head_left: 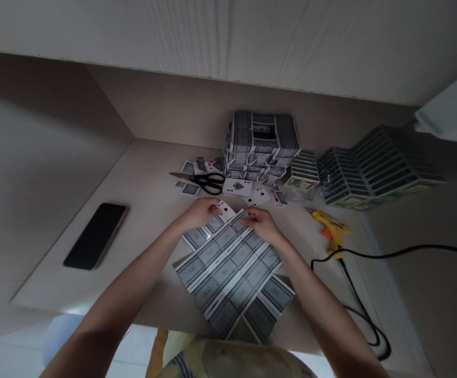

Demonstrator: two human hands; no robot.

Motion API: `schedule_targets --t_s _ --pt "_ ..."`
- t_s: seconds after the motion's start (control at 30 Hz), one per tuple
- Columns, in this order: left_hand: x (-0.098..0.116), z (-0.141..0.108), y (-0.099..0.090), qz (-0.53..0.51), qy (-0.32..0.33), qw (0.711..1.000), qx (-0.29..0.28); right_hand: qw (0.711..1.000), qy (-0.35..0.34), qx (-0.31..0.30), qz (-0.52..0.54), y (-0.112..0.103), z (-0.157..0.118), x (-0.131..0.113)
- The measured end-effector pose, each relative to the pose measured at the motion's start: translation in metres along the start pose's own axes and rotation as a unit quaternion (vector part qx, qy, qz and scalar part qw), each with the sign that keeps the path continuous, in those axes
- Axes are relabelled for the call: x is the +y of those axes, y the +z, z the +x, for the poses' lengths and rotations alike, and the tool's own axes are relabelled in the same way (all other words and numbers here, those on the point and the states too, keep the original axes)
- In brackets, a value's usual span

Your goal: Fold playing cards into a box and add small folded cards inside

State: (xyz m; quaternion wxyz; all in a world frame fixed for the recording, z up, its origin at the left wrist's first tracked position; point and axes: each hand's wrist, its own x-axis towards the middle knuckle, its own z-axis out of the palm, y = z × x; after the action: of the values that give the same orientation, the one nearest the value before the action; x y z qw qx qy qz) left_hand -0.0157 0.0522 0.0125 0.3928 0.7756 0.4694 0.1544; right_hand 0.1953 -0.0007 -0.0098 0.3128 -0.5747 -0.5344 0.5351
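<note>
A panel of playing cards (228, 262), backs up in joined rows, lies at a slant near the desk's front edge. My left hand (201, 212) pinches a face-up spade card (225, 210) at the panel's far side. Beside it, my right hand (263, 224) has its fingers closed on the panel's far corner. More cards stick out from the panel at the left and at the lower right (266, 310). Just beyond my hands lie an ace of spades (237, 187) and a two (258, 196), face up.
Black-handled scissors (207, 182) lie on cut card pieces. Behind stands a box built of cards (262, 144), with card stacks (378, 165) to its right. A yellow glue gun (333, 229) trails a black cable. A phone (95, 236) rests at the left.
</note>
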Motion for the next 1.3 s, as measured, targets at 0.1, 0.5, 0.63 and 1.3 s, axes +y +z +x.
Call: schedule_targets --t_s 0.1,0.5,0.63,1.3 --pt "0.001 0.000 -0.002 0.020 -0.015 1.000 -0.017 1.000 0.003 0.005 -0.022 -0.001 0.001 0.000" --pt "0.020 -0.009 0.029 0.303 -0.071 0.948 0.066 0.881 -0.068 0.050 -0.466 0.005 0.003 -0.027" --pt "0.022 -0.011 0.028 0.340 -0.067 0.936 0.056 0.857 -0.067 0.054 -0.508 0.007 0.002 -0.029" --pt "0.019 -0.009 0.028 0.301 -0.089 0.947 0.062 0.838 -0.059 0.057 -0.539 0.000 0.009 -0.022"
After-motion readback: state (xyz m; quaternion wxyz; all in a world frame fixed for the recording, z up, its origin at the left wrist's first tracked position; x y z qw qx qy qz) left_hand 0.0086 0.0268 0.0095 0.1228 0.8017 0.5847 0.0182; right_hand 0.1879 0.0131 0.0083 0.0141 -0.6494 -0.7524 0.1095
